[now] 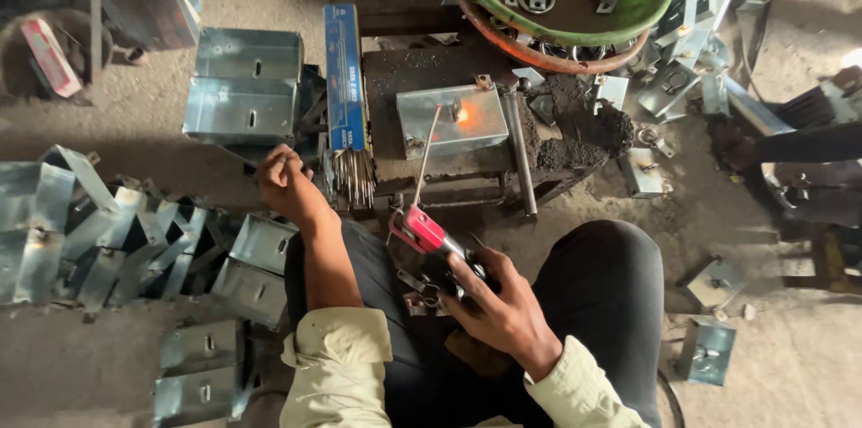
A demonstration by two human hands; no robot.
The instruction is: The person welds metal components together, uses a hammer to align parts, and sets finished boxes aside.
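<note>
My right hand point(503, 302) grips a red-jawed electrode holder point(422, 230) over my lap. A thin welding rod point(426, 154) runs up from it to a galvanised metal box point(453, 118) on the dark work block. An orange glow marks the box where a small fitting sits near its top edge. My left hand point(285, 184) hovers with curled fingers beside a bundle of spare rods point(355, 176) sticking out of a blue carton point(345, 78); I cannot tell whether it pinches a rod.
Several galvanised boxes point(244, 87) are stacked to the left and scattered on the floor. A green bowl point(575, 19) of metal shackles stands at the back. Another person's hand point(732, 151) reaches in from the right among loose box parts.
</note>
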